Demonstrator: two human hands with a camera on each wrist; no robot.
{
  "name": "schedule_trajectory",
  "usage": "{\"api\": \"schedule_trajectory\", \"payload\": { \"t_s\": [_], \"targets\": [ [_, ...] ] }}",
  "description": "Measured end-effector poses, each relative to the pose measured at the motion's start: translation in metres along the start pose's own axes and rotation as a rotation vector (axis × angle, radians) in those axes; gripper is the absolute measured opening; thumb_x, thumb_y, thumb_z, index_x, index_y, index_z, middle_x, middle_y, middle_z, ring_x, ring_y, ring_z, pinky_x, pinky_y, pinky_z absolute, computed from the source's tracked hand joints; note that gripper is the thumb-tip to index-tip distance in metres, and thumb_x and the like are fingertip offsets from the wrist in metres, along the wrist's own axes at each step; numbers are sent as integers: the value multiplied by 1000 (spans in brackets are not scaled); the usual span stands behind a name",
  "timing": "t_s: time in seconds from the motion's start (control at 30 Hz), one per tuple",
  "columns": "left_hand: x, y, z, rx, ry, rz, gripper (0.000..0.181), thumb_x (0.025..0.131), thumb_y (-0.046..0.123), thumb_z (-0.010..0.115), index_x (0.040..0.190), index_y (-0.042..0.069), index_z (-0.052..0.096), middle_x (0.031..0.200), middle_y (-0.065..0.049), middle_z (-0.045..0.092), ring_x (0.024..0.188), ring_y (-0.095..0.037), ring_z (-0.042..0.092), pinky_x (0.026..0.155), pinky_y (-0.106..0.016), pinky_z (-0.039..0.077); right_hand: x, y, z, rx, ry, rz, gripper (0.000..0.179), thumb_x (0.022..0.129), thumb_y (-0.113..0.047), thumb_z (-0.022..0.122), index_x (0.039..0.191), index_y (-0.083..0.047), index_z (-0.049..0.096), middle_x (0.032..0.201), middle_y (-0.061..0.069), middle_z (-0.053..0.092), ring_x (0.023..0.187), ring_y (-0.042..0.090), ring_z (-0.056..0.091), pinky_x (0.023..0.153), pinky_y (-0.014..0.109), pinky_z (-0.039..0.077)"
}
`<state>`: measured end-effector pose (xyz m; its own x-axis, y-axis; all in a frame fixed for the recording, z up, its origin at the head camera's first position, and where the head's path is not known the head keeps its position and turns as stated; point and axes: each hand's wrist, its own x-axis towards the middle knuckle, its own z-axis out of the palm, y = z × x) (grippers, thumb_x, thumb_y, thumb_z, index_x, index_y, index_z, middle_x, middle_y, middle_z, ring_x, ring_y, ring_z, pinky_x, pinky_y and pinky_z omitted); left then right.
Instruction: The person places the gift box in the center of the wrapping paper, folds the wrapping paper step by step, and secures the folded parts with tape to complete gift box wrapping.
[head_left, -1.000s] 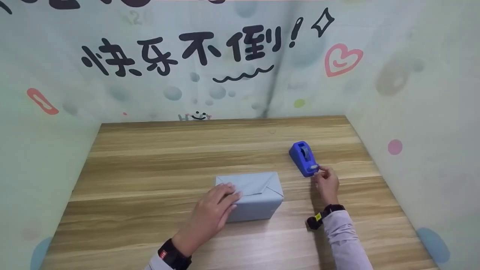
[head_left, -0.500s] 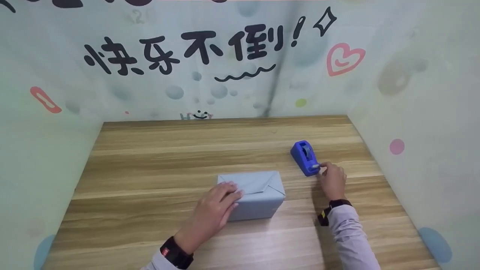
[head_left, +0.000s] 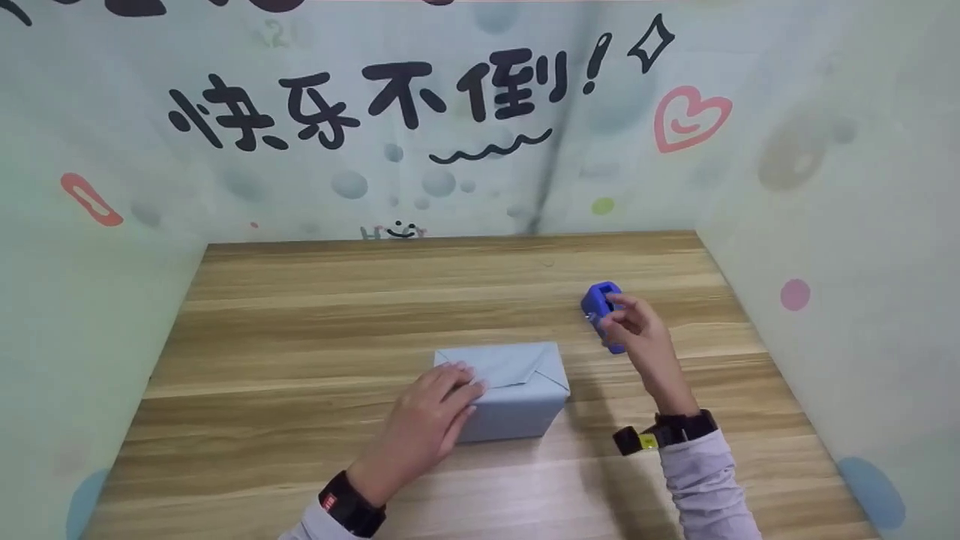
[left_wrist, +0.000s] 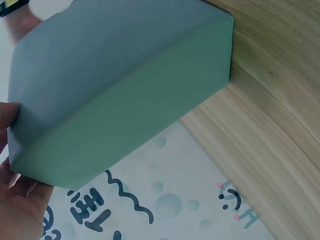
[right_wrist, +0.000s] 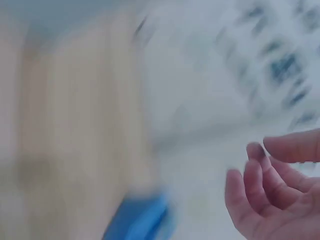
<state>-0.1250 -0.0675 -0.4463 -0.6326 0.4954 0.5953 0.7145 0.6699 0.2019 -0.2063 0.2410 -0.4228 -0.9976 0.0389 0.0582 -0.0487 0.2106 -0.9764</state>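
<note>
A box wrapped in pale blue paper [head_left: 502, 412] stands on the table, folded flaps on its top. My left hand [head_left: 424, 424] holds it at the near left, fingers lying over the top flap and thumb by the front edge; the left wrist view shows these fingers [left_wrist: 25, 200] at the box's edge. My right hand [head_left: 646, 345] is raised in front of the blue tape dispenser [head_left: 598, 298], partly covering it. Thumb and index finger pinch a small clear piece of tape [head_left: 589, 317], its jagged edge faintly visible in the right wrist view.
The wood-grain table [head_left: 337, 315] runs back to a printed cloth wall [head_left: 300, 195], with pale walls on both sides. The tape dispenser stands behind and to the right of the box.
My right hand has left the dispenser's cutting end and risen up and to the left, carrying the piece of tape. My left hand and the box stay put.
</note>
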Motion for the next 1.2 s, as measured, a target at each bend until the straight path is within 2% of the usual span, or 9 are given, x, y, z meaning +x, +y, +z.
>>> {"api": "schedule_trajectory", "payload": {
  "t_s": [0.1, 0.2, 0.27, 0.43, 0.6, 0.7, 0.83, 1.0, 1.2],
  "targets": [
    [0, 0, 0, 23, 2, 9, 28, 85, 21, 64, 113, 15, 64, 116, -5, 61, 114, -23, 54, 99, -38, 44, -15, -28, 25, 119, -207, -61, 39, 85, 9, 53, 122, 6, 45, 83, 1, 59, 74, 13, 60, 68, 28, 53],
    [0, 0, 1, 43, 19, 27, 28, 84, 20, 65, 112, 15, 65, 116, -5, 61, 113, -23, 55, 99, -38, 44, -27, -45, 47, 78, -413, -122, 35, 87, 5, 53, 120, 6, 41, 86, 3, 57, 77, 14, 59, 71, 26, 52],
    [0, -1, 2, 49, 29, 42, 28, 84, 20, 65, 111, 15, 65, 117, -4, 61, 113, -23, 55, 99, -37, 44, -31, -50, 59, 19, -517, -167, 33, 90, 1, 53, 119, 6, 39, 87, 5, 55, 78, 12, 57, 71, 24, 50],
    [1, -2, 5, 38, 63, 73, 25, 83, 17, 66, 108, 14, 65, 119, -1, 61, 112, -23, 56, 97, -37, 45, -30, -51, 76, -135, -690, -294, 24, 91, 2, 51, 111, 5, 36, 85, 11, 55, 74, 8, 51, 67, 18, 42],
    [-1, -1, 5, 0, 70, 49, 23, 83, 15, 65, 106, 14, 65, 118, 1, 63, 112, -24, 56, 96, -37, 46, -22, -50, 80, -254, -829, -431, 17, 92, 5, 47, 104, 2, 35, 78, 7, 49, 72, 8, 47, 64, 17, 38],
    [-1, -1, 4, -18, 70, 35, 25, 83, 15, 66, 108, 15, 64, 117, 0, 63, 112, -24, 56, 96, -38, 46, -18, -51, 83, -316, -892, -477, 16, 92, 5, 45, 103, -1, 35, 78, 6, 47, 72, 10, 47, 65, 18, 40],
    [-1, -1, 5, -19, 84, 46, 29, 82, 15, 68, 110, 16, 65, 115, 0, 64, 110, -24, 57, 95, -38, 47, -17, -56, 86, -411, -930, -509, 15, 93, 3, 46, 103, -4, 36, 79, 6, 49, 74, 10, 49, 66, 20, 43],
    [2, 0, 4, -1, 98, 91, 30, 80, 10, 67, 109, 15, 66, 112, -1, 64, 109, -23, 56, 96, -36, 46, -18, -59, 89, -527, -899, -564, 16, 92, 2, 47, 101, -7, 38, 80, 4, 53, 72, 9, 51, 65, 21, 44],
    [4, 5, 4, -24, 70, 150, 24, 84, 0, 56, 107, 4, 64, 113, -5, 62, 111, -18, 55, 102, -25, 40, -18, -56, 90, -599, -848, -638, 15, 91, 1, 49, 99, -9, 40, 80, 3, 56, 72, 10, 53, 65, 21, 46]
  ]
}}
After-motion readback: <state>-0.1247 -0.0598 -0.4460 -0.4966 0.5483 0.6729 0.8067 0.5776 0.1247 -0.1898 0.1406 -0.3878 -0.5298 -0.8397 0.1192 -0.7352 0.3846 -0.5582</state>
